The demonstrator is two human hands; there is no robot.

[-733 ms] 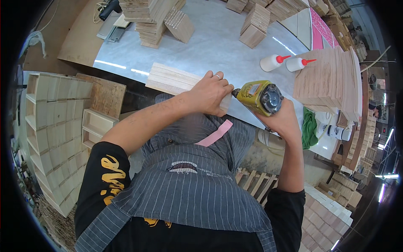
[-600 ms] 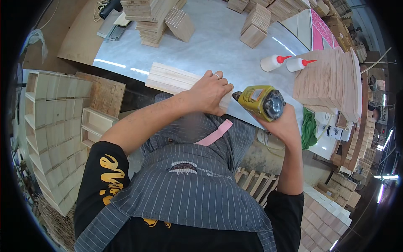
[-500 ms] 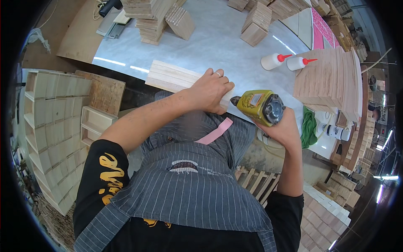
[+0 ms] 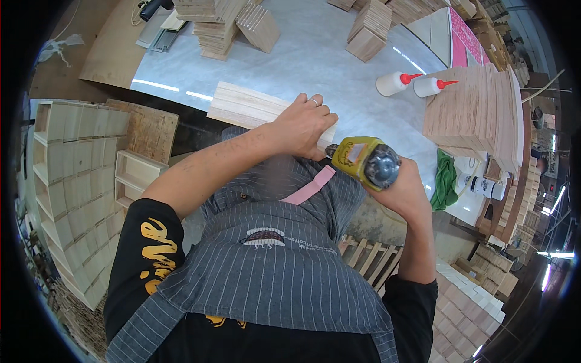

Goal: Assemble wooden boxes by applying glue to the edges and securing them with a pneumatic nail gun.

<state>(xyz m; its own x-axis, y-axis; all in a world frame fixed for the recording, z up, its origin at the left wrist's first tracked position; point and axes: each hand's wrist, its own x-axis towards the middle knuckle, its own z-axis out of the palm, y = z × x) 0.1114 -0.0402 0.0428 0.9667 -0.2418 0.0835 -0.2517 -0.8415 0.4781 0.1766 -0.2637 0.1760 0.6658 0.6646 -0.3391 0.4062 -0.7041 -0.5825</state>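
My left hand (image 4: 302,124) is wrapped over the right end of a pale wooden board (image 4: 245,107), which lies along the near edge of the table. A ring is on one of its fingers. My right hand (image 4: 402,192) grips a yellow-green, pistol-grip power tool (image 4: 354,158) with a round black rear end. The tool's black nose points left and sits at the board's end, close beside my left thumb. Whether the nose touches the wood I cannot tell. My fingers around the handle are mostly hidden beneath the tool.
Two white glue bottles (image 4: 392,83) with red tips stand right of centre, beside a tall stack of wooden panels (image 4: 463,112). A green cloth (image 4: 445,181) hangs at the table's right edge. More wood stacks (image 4: 258,27) stand at the back. Wooden boxes (image 4: 85,163) are piled on the left.
My right hand has brought the power tool left, so its nose is now at the board's end. My left hand stays on the board.
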